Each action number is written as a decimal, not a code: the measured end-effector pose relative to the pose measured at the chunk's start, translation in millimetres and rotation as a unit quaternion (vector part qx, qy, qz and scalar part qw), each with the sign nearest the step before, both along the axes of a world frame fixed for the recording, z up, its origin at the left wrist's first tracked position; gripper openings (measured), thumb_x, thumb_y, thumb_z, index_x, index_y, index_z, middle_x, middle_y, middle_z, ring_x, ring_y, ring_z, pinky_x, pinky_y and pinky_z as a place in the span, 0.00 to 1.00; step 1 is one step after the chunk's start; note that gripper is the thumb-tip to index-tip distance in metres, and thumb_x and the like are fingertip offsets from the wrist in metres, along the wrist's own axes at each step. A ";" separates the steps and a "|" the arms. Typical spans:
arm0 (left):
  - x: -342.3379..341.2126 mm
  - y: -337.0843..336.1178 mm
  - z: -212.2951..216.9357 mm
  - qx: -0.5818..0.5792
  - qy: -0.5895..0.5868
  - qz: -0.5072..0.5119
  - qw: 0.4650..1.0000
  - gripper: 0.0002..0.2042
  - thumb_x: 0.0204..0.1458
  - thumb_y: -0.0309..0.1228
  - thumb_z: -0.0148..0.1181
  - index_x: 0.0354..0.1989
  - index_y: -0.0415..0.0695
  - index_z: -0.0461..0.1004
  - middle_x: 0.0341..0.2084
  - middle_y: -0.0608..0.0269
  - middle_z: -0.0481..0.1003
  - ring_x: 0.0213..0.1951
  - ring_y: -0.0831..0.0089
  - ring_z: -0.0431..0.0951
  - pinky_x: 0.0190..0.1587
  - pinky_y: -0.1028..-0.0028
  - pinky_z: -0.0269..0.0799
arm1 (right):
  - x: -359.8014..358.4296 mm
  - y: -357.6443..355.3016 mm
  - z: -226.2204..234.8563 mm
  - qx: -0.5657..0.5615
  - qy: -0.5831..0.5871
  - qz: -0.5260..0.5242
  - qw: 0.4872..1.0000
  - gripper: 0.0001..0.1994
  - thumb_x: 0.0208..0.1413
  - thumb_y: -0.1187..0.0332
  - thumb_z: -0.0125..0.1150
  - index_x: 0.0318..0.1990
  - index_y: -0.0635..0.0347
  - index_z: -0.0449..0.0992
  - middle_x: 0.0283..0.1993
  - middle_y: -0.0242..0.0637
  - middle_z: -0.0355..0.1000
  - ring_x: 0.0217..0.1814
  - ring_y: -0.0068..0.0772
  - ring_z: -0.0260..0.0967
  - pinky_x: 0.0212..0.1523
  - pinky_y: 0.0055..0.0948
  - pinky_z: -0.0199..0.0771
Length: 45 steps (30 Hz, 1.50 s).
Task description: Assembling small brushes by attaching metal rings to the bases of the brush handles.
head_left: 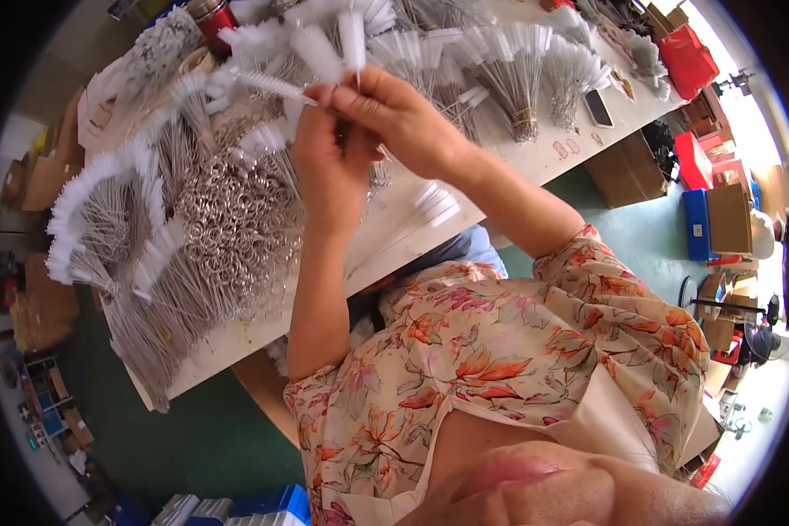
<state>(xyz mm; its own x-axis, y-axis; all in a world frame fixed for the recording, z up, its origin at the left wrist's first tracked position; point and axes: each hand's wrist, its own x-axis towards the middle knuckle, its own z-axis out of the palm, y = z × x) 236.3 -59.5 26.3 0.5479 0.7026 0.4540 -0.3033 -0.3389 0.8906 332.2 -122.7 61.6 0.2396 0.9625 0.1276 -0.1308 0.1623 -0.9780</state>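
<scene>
My left hand (331, 175) and my right hand (396, 114) meet above the far part of the table, fingers closed and touching. A thin wire brush with white bristles (273, 84) points left from the fingertips of my left hand. From my right hand's pinch a second white-bristled wire brush (352, 39) sticks upward. The fingers partly hide both stems. Below and left of my hands lies a heap of shiny metal rings or loops (237, 215). Bundles of similar white brushes (105, 197) surround it, and more brush bundles (513, 79) stand to the right.
A few loose brushes (437, 203) lie near the front edge of the pale table (386, 254). A phone (599, 109) rests at the right. A red can-like container (212, 22) stands at the back. Cardboard boxes (627, 167) and a blue bin (697, 223) are on the right.
</scene>
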 end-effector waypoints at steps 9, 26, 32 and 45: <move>-31.9 -21.7 -36.5 0.204 -0.020 0.119 0.972 0.08 0.46 0.18 0.60 0.35 0.38 0.71 0.38 0.54 0.68 0.38 0.67 0.72 0.39 0.75 0.73 | -19.8 -8.6 -59.7 -0.007 0.278 -0.036 0.960 0.15 0.58 0.60 0.52 0.38 0.65 0.76 0.32 0.35 0.73 0.37 0.25 0.69 0.42 0.21 0.70; -88.2 -2.6 -19.8 0.004 0.039 -0.137 0.990 0.23 0.42 0.30 0.67 0.48 0.40 0.68 0.42 0.56 0.71 0.45 0.69 0.71 0.36 0.73 0.70 | -16.8 -43.8 -31.2 -0.093 -0.102 0.180 0.974 0.10 0.59 0.65 0.50 0.32 0.62 0.73 0.23 0.24 0.64 0.23 0.15 0.57 0.25 0.18 0.59; -87.5 -20.2 -18.7 0.272 0.061 -0.036 0.960 0.09 0.42 0.29 0.65 0.30 0.41 0.73 0.28 0.62 0.73 0.32 0.68 0.73 0.34 0.73 0.69 | -12.4 -59.3 -26.6 -0.232 0.032 0.258 0.937 0.10 0.58 0.65 0.51 0.33 0.63 0.73 0.24 0.26 0.67 0.24 0.14 0.61 0.25 0.16 0.61; -141.6 -44.3 -102.8 0.166 0.433 0.108 0.880 0.07 0.49 0.29 0.60 0.30 0.40 0.70 0.26 0.61 0.74 0.23 0.75 0.75 0.22 0.73 0.67 | 18.5 -116.3 -99.2 -0.150 -0.354 -0.019 0.923 0.07 0.48 0.82 0.55 0.35 0.65 0.75 0.33 0.41 0.72 0.32 0.33 0.72 0.32 0.27 0.73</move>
<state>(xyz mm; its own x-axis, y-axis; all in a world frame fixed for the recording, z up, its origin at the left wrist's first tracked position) 94.6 -103.8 -76.5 0.6594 0.7403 0.1313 0.5430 -0.5897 0.5979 350.7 -239.0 -37.5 0.2327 0.9725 -0.0051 0.5593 -0.1381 -0.8174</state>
